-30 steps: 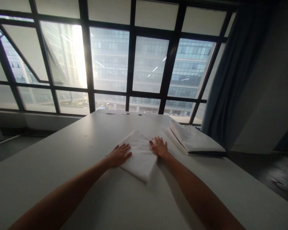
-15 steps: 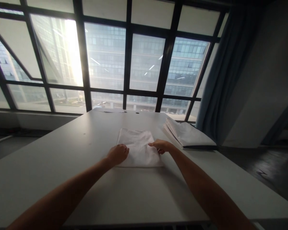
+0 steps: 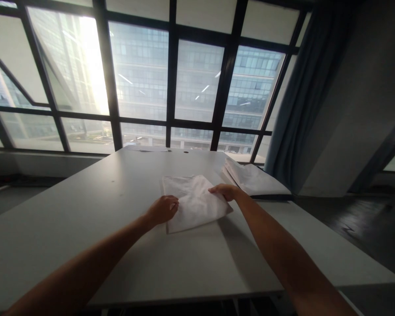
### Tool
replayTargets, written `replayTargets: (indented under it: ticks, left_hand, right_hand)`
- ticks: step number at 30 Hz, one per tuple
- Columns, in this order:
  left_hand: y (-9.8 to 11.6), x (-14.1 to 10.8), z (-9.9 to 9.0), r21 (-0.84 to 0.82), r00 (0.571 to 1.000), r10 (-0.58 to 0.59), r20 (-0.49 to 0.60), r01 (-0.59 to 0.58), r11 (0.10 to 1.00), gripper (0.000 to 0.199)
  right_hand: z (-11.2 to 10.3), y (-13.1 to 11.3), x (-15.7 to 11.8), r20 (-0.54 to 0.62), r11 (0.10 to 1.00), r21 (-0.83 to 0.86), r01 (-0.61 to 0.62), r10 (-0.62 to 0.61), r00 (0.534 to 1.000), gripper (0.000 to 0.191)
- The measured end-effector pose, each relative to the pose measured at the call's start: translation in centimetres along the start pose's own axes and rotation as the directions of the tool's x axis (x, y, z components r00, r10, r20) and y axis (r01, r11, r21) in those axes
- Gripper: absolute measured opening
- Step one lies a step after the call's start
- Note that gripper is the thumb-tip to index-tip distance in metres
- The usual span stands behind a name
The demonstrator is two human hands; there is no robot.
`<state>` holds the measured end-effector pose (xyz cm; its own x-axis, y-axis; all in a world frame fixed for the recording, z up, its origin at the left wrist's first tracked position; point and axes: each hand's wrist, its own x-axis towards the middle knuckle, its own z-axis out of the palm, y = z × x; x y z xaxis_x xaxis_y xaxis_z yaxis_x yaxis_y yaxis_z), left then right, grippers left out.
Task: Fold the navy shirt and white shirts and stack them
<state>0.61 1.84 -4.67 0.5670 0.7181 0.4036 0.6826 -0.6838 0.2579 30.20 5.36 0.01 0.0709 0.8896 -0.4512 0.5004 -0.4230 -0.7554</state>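
Note:
A folded white cloth (image 3: 197,206), roughly square and wrinkled on top, lies in front of me on the white table. My right hand (image 3: 225,192) grips its right edge, thumb on top and fingers underneath, and holds that side raised off the tabletop. The near right corner is tilted up and casts a shadow. My left hand (image 3: 163,209) is closed at the cloth's left edge, its fingers curled in over the fabric. The undersides of both hands are hidden.
A stack of folded white cloth (image 3: 250,177) with a dark layer at the bottom sits at the right edge of the white table (image 3: 118,245). Flat white sheets (image 3: 145,148) lie at the far end. Windows and a blue curtain (image 3: 292,109) stand beyond.
My right hand has lifted the cloth's right side, so the cloth now tilts and its near edge slants upward to the right. The left hand stays at the left edge.

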Motion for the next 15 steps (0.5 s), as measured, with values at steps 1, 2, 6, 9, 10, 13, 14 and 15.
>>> replayTargets:
  ticks: [1, 2, 6, 9, 10, 13, 14, 15]
  left_hand:
    - [-0.3, 0.0, 0.1, -0.002, 1.000, -0.003, -0.019, 0.003, 1.000, 0.029]
    - [-0.5, 0.0, 0.2, 0.006, 0.999, -0.018, -0.037, 0.018, 1.000, 0.030]
    - [-1.2, 0.1, 0.6, 0.072, 0.992, -0.107, -0.064, 0.112, 0.991, 0.030]
    - [-1.4, 0.2, 0.8, 0.142, 0.990, -0.133, -0.041, 0.138, 0.980, 0.029]
    - [-1.4, 0.2, 0.8, 0.161, 0.990, -0.138, -0.025, 0.140, 0.977, 0.029]
    - [-1.5, 0.4, 1.1, 0.177, 0.987, -0.158, 0.024, 0.151, 0.972, 0.028]
    - [-1.6, 0.5, 1.3, 0.174, 0.986, -0.163, 0.034, 0.154, 0.973, 0.028]
    - [-1.6, 0.5, 1.4, 0.169, 0.986, -0.165, 0.037, 0.156, 0.973, 0.028]
  right_hand:
    - [-0.4, -0.1, 0.4, 0.012, 1.000, -0.014, -0.007, 0.007, 1.000, 0.026]
    - [-0.9, -0.3, 0.9, -0.025, 0.997, -0.077, -0.002, 0.000, 1.000, 0.024]
    - [-3.0, -2.4, 3.0, -0.333, 0.874, -0.479, 0.079, -0.264, 0.905, 0.016]
    - [-5.0, -5.0, 4.2, -0.355, 0.772, -0.605, 0.195, -0.481, 0.802, 0.020]
    - [-5.7, -6.0, 4.4, -0.353, 0.738, -0.631, 0.238, -0.547, 0.759, 0.022]
    - [-8.5, -8.9, 4.3, -0.355, 0.679, -0.651, 0.341, -0.669, 0.653, 0.026]
    - [-9.8, -9.7, 4.0, -0.361, 0.674, -0.641, 0.367, -0.687, 0.630, 0.026]
    - [-11.3, -10.4, 3.7, -0.370, 0.672, -0.630, 0.390, -0.700, 0.611, 0.026]
